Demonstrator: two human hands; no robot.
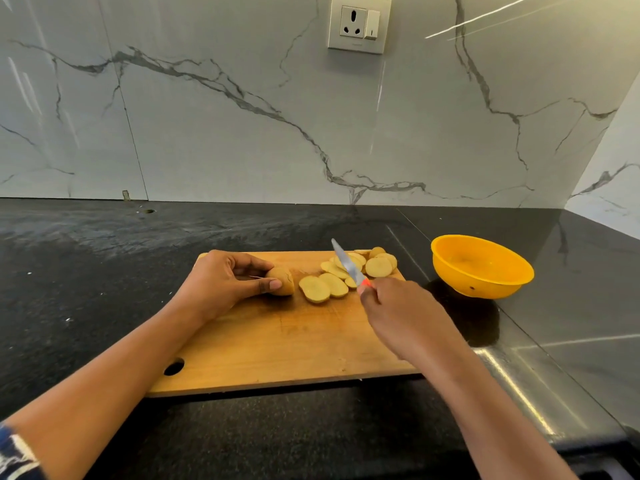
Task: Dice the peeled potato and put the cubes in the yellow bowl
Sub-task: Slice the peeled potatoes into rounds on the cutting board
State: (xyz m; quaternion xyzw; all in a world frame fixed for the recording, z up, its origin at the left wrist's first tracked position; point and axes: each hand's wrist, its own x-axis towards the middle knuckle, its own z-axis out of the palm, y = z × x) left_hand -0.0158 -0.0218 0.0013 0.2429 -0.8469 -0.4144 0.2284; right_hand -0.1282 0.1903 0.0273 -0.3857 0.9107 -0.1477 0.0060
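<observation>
Potato (282, 280): one uncut end piece, skin showing on the outside despite the task's wording, lying on the far left part of the board.
Slices (315, 289): about ten round ones, overlapping in a loose row from mid-board to the far right corner; exact count hard to tell where they overlap.
Board (294, 341): one, wooden, with one round hole at the near left corner.
Bowl (485, 285): one, yellow, on the counter to the right of the board, apart from it.
Knife (346, 263): one, grey blade and red handle, blade angled away and to the left across the slices; contact with them unclear.
Left hand (221, 282): resting on the board, thumb and curled fingers pinching the potato from the left, forearm reaching in from the lower left.
Right hand (398, 313): back turned up, fingers wrapped round the knife handle, over the board's right edge, forearm reaching in from the lower right.
Counter (104, 271): one, dark and speckled.
Socket (358, 24): one, on the marble wall.
</observation>
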